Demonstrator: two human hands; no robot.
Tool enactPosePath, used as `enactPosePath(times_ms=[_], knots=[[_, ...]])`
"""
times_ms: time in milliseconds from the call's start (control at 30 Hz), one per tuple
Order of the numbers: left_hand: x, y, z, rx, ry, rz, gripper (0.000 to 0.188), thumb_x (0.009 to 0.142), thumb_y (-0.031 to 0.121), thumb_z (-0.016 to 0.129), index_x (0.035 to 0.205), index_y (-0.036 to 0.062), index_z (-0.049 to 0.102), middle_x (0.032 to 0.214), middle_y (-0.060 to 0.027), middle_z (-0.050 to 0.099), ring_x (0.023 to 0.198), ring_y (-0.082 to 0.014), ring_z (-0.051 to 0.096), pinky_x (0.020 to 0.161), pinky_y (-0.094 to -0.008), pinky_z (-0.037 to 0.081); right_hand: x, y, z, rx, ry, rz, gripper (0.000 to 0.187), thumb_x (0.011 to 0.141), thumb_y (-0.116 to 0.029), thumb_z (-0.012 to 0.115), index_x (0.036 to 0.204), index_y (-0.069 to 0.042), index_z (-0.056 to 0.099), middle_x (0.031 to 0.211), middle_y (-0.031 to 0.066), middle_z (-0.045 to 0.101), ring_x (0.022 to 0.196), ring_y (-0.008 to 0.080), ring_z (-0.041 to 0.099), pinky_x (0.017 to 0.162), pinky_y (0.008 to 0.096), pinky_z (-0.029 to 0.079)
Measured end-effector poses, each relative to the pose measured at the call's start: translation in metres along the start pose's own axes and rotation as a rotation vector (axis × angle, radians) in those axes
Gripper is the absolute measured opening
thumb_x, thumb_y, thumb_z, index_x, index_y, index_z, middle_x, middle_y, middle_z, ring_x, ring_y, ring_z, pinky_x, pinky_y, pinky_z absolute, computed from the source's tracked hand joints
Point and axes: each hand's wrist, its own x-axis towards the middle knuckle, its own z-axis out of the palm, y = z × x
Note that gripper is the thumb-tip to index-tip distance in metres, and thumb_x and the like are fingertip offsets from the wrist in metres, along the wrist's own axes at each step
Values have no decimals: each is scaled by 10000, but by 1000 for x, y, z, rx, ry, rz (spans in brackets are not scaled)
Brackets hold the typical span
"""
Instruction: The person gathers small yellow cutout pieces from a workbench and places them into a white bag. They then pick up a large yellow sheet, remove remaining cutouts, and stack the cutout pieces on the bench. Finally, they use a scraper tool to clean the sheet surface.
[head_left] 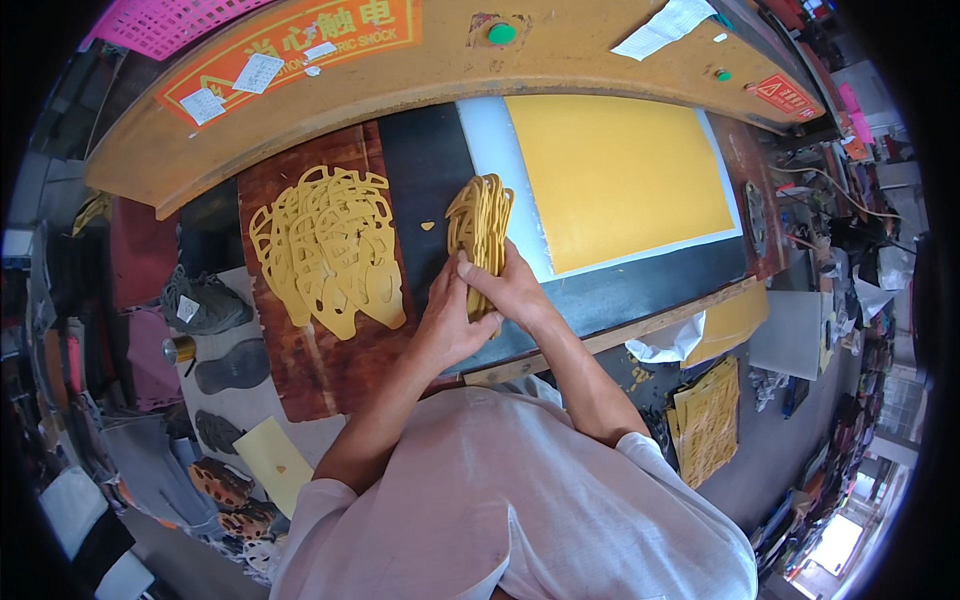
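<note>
Yellow bundle of die-cut pieces (485,215), edges showing, is gripped between the two hands, which come together around its lower part; the left hand (455,318) closes from the left, the right hand (517,288) from the right; left of them, a loose pile of similar cutouts (330,240) covers a reddish-brown board (300,382); beyond them to the right, a plain yellow sheet (622,180) overlies a white sheet (490,140)
</note>
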Motion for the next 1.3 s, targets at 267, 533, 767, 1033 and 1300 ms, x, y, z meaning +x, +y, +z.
enactPosePath(times_ms=[267, 533, 767, 1033, 1300], knots=[[-15, 35, -15, -10, 83, -99, 1058, 837, 328, 884, 1615, -87, 299, 1648, -320, 368, 1491, -478, 425, 1236, -509, 392, -14, -32, -8, 18, 11, -102, 823, 972, -374, 755, 1557, 81, 395, 1256, 271, 714, 1176, 349, 711, 1044, 430, 541], [-11, -13, 15, -52, 17, -77, 967, 882, 295, 837, 1609, -99, 335, 1684, -310, 329, 1577, -439, 333, 1274, -487, 349, 37, -20, -5, -440, 88, 36, 833, 857, -346, 857, 1485, 70, 500, 1251, 244, 731, 1145, 326, 726, 1016, 401, 562], [-15, -37, 5, -732, 385, -404, 642, 1055, 249, 704, 1563, -41, 441, 1514, -186, 561, 1389, -280, 562, 1176, -392, 450, 13, -55, -10, -234, 105, 29, 699, 779, -198, 853, 1396, 18, 606, 1178, 189, 769, 1082, 280, 753, 978, 381, 581], [4, -44, -7, -945, 423, -1, 756, 1133, 660, 334, 1602, 71, 408, 1585, -80, 505, 1436, -221, 516, 1220, -403, 411, -51, -55, -17, 256, -162, -350, 800, 804, -51, 916, 1506, 3, 535, 1363, 84, 699, 1241, 183, 666, 1088, 359, 532], [4, -31, 6, -852, 445, -186, 696, 1155, 590, 334, 1371, -7, 618, 1347, -97, 644, 1260, -191, 572, 1114, -370, 451, -34, -12, 0, 214, -28, -322, 907, 799, -104, 962, 1551, 17, 469, 1437, 123, 656, 1326, 209, 625, 1121, 378, 517]])
